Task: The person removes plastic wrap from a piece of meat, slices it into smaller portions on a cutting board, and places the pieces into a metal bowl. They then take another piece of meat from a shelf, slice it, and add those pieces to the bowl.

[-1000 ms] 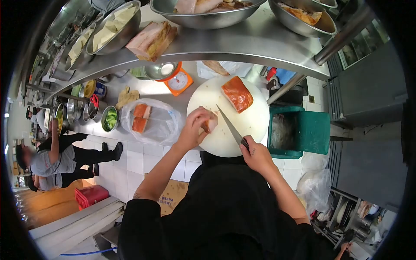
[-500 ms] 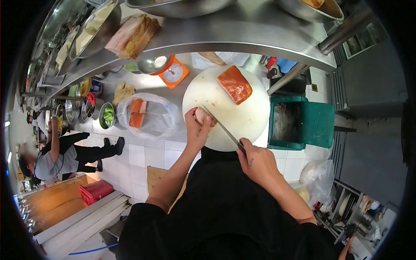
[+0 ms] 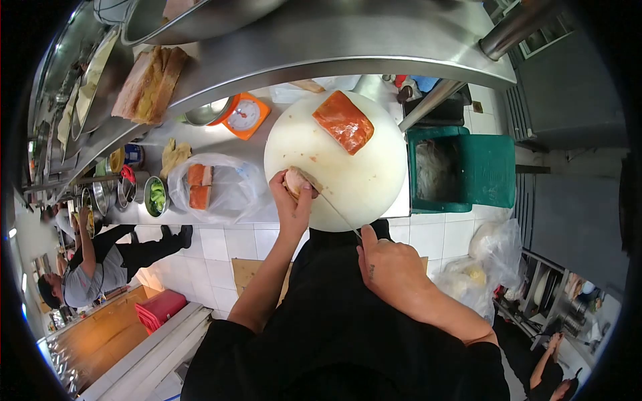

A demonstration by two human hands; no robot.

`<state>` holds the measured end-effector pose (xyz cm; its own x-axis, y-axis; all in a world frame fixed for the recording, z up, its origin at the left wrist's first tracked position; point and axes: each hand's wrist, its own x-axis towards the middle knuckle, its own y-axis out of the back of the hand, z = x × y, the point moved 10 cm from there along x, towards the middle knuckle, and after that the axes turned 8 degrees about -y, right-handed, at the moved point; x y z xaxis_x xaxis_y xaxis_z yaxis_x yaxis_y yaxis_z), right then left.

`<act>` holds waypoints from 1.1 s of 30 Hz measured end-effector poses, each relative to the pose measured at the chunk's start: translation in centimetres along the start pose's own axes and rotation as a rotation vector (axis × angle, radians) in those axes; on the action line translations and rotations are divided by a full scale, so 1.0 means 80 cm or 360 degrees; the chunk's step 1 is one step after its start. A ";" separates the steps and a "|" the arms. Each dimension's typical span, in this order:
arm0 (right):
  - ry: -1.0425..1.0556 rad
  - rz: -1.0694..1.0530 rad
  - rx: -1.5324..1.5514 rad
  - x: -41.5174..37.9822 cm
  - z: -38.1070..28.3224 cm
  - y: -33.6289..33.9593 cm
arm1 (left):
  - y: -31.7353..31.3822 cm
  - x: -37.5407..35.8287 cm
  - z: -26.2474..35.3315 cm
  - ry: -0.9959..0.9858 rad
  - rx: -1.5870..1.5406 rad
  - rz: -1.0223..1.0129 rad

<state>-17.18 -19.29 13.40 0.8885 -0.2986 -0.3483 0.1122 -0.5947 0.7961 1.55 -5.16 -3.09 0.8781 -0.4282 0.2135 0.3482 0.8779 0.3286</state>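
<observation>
Head view: left hand (image 3: 293, 206) is curling partly closed around a meat chunk (image 3: 298, 182) over the board's (image 3: 374, 184) left side, fingers hiding some of it. Right hand (image 3: 396, 269) is gripping the knife (image 3: 340, 214) in a closed fist, covering the handle. Blade's slanting up-left at the chunk, tip kinda hard to make out. 1 glazed slab (image 3: 344, 122) is lying up top, long axis running upper-left to lower-right.

At 8 o'clock on the white board (image 3: 368, 184), your left hand (image 3: 293, 208) holds a small meat piece (image 3: 295, 182), the tip of the knife (image 3: 340, 212) in your right hand (image 3: 396, 267) against it. The glazed slab (image 3: 344, 122) lies at 12. Beyond the board, the orange scale (image 3: 245, 115) sits at 10, the plastic bag (image 3: 235, 190) at 9, the green bin (image 3: 491, 175) at 3.
</observation>
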 end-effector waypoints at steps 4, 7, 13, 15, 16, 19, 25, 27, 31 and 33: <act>-0.0004 -0.0014 0.0063 0.009 -0.005 0.000 | -0.001 -0.003 -0.003 0.0095 -0.0156 0.0016; -0.0018 -0.0097 0.0068 0.038 -0.012 -0.013 | 0.001 -0.003 -0.003 0.0023 -0.0097 -0.0003; 0.0048 0.0002 0.0178 0.071 -0.020 -0.023 | 0.003 -0.001 0.015 -0.0047 0.0169 -0.0022; -0.0021 -0.0103 0.0183 0.044 -0.012 -0.011 | 0.001 0.001 0.014 0.0049 -0.0019 0.0030; -0.0094 -0.0212 0.0190 0.035 -0.006 -0.014 | 0.002 0.002 0.018 0.0052 -0.0023 0.0034; -0.0094 -0.0167 0.0175 0.046 -0.004 -0.020 | -0.003 0.001 0.016 0.0128 -0.0249 0.0030; -0.0089 -0.0099 0.0113 0.095 -0.006 -0.060 | 0.003 0.001 0.009 -0.0102 0.0026 0.0016; -0.0145 -0.0206 0.0081 0.074 -0.001 -0.048 | 0.001 0.000 0.005 -0.0071 -0.0035 0.0034; -0.0223 -0.0226 0.0080 0.100 0.014 -0.089 | 0.005 -0.002 0.009 -0.0221 0.0165 0.0011; -0.0229 -0.0192 0.0092 0.129 0.025 -0.120 | 0.002 -0.002 0.003 0.0009 -0.0181 0.0005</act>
<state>-10.01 -18.17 1.21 0.7970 -0.3239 -0.5097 0.1844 -0.6732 0.7161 1.37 -5.03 -2.89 0.8810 -0.4242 0.2093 0.3799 0.8981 0.2215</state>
